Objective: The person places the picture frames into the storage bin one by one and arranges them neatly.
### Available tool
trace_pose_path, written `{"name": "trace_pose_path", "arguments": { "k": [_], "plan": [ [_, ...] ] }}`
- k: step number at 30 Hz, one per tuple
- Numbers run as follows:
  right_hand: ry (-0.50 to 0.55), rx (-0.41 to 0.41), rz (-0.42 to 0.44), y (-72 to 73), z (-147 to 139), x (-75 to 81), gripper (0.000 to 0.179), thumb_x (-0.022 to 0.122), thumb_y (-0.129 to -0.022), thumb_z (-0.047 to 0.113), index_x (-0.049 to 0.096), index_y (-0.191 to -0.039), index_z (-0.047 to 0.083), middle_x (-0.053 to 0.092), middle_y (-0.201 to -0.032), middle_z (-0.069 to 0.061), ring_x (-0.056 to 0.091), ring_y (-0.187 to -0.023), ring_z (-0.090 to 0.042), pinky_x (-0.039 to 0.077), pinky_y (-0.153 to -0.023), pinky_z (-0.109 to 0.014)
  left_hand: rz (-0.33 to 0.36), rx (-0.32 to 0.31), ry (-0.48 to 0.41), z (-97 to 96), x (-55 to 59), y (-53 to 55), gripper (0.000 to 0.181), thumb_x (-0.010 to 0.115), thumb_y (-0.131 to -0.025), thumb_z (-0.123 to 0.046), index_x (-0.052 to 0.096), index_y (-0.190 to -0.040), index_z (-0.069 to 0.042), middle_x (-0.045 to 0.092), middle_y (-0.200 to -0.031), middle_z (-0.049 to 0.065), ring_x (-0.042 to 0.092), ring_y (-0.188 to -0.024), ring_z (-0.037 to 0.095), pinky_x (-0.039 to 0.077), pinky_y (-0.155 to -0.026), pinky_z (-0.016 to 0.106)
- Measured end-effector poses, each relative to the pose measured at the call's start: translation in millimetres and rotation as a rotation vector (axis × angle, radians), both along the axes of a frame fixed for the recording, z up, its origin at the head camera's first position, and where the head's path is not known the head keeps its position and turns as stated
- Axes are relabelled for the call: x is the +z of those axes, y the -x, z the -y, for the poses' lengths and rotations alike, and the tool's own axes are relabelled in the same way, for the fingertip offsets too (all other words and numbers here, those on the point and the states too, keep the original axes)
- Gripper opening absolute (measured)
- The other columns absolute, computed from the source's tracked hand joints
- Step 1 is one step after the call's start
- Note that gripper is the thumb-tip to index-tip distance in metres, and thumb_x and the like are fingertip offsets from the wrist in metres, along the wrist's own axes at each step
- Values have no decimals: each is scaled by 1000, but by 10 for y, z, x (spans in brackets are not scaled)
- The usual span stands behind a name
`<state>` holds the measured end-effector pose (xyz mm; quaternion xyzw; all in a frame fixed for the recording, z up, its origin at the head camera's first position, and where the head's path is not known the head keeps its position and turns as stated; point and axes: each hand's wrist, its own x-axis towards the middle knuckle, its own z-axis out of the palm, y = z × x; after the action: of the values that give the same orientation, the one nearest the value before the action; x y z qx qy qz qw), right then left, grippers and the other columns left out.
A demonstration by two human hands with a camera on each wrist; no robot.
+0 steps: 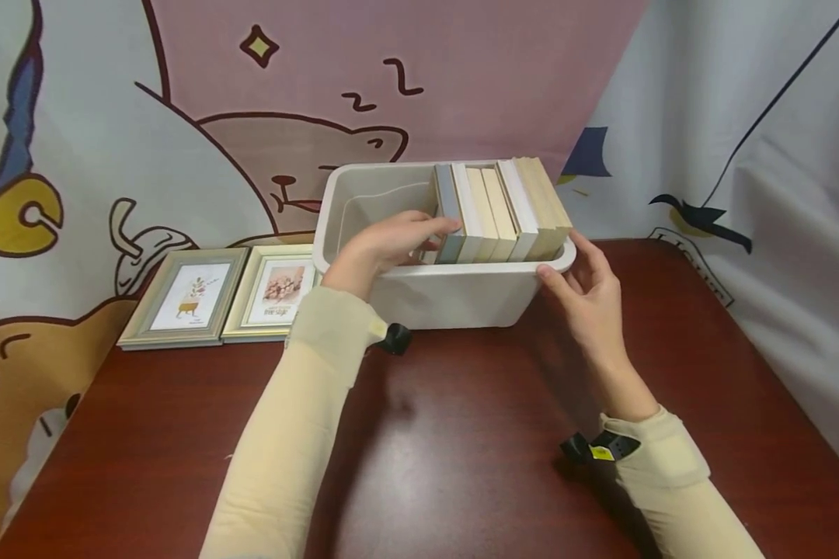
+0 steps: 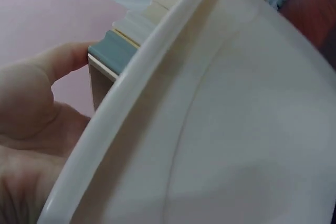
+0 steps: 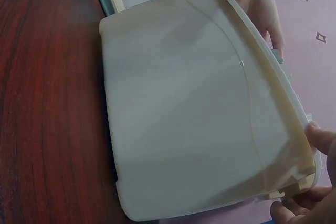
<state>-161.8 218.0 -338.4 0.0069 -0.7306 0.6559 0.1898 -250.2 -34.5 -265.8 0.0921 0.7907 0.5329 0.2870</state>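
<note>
A white plastic bin (image 1: 447, 299) holds a row of upright picture frames (image 1: 489, 213), packed toward its right end with their edges up. My left hand (image 1: 398, 237) reaches over the front rim into the bin's left part. Its straight thumb touches the top corner of the grey-blue frame (image 2: 113, 51), leftmost in the row, while the other fingers lie lower beside it, partly hidden by the rim. At the bin's front right corner, my right hand (image 1: 590, 299) grips the rim, thumb on the front and fingers around the side, as the right wrist view also shows.
Left of the bin, two picture frames, one with a plant print (image 1: 192, 299) and one with a flower print (image 1: 280, 291), lie face up on the dark red table (image 1: 447, 435). A cartoon-printed cloth (image 1: 496, 85) hangs behind the table.
</note>
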Motion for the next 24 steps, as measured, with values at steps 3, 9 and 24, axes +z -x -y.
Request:
{"name": "trace_pose_path", "arguments": {
  "k": [3,9,24],
  "plan": [
    [-8,2,6,3,4,10,66,70,-89,1,43,-149,7,47,-153,-13,47,-139,-22,47,-103,-14,-26,-35,42,30,19,-17,69,51,-101,-46,34,-152,-3,44,-154,10,40,-144,24,36,-120,46],
    [-31,5,8,-15,-7,39,65,69,-90,1,43,-150,6,46,-154,-13,46,-141,-22,47,-104,-15,-212,-16,159,28,72,-112,62,53,-100,-49,42,-143,-6,49,-146,13,48,-134,25,43,-113,42],
    [-38,-8,7,-23,10,30,64,69,-90,2,44,-149,7,47,-153,-13,46,-141,-21,43,-112,-23,-681,-85,339,-41,47,-249,50,40,-107,-37,37,-155,-23,13,-169,2,19,-155,25,22,-127,47]
  ]
}}
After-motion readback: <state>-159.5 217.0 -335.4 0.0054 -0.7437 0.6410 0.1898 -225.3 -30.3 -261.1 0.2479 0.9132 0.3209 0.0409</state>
